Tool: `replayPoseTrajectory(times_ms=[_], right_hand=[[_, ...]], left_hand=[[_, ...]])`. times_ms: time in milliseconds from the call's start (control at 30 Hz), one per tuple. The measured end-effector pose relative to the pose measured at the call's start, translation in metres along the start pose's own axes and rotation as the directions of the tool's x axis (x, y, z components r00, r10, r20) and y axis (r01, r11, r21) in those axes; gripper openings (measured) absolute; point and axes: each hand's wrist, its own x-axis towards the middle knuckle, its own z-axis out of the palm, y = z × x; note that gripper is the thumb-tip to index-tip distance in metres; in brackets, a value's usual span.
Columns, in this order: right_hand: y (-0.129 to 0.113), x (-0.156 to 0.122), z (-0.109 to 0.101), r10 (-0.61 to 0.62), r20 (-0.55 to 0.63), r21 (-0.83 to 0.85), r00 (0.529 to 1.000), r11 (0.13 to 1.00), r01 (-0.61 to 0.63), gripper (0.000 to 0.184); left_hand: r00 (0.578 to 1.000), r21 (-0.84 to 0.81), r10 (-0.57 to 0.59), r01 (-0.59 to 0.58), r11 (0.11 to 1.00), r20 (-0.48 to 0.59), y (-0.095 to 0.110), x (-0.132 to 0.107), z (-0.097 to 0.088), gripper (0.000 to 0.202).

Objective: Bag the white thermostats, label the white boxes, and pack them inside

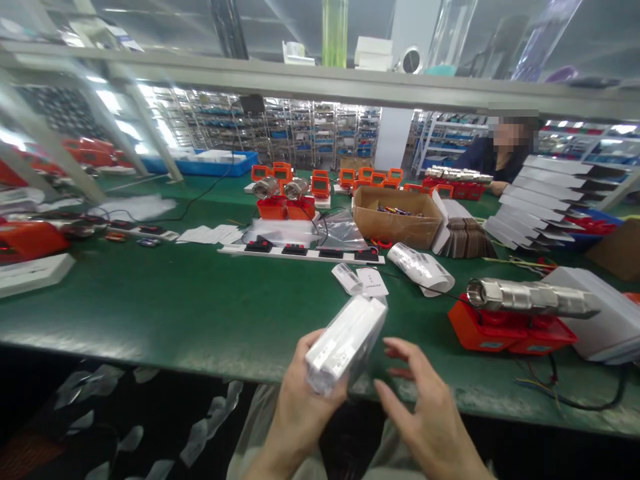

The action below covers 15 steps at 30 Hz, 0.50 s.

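Two hands above the green surface (175,300) edge, left hand (300,407) fingers clasped round a white box (345,343), right hand (430,413) just beside, fingers spread, orange device (505,330) near

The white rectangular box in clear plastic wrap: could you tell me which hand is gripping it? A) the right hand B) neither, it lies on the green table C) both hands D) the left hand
D: the left hand is closed around the white rectangular box in clear plastic wrap, while the right hand is open beside it, fingers spread and not touching.
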Motion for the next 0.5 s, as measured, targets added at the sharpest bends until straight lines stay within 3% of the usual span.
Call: replayPoseTrajectory(times_ms=[100,200,267,333,400,500], right_hand=[[0.013,0.022,-0.02,0.012,-0.065,0.044,0.998,0.999,-0.009,0.07],[0.026,0.037,-0.026,0.025,0.013,0.128,1.0,0.991,-0.026,0.091],[0.031,0.042,-0.025,0.048,0.132,0.2,0.99,0.977,-0.074,0.086],[0.034,0.044,-0.023,0.058,0.224,0.255,0.973,0.96,-0.116,0.068],[0.037,0.045,-0.021,0.069,0.23,0.255,0.971,0.958,-0.128,0.051],[0.043,0.046,-0.023,0.101,0.195,0.211,0.976,0.967,-0.142,0.047]], left_hand=[[0.953,-0.231,0.053,0.018,0.973,0.297,0.005,0.021,-0.012,0.054],[0.893,-0.301,0.086,0.057,0.952,0.441,0.01,0.044,-0.019,0.054],[0.876,-0.296,0.092,0.06,0.953,0.474,0.009,0.055,-0.018,0.053],[0.864,-0.301,0.103,0.058,0.952,0.492,0.005,0.061,-0.013,0.057],[0.864,-0.303,0.108,0.053,0.952,0.491,0.001,0.064,-0.006,0.061],[0.867,-0.302,0.108,0.05,0.952,0.486,-0.002,0.065,0.003,0.064]])
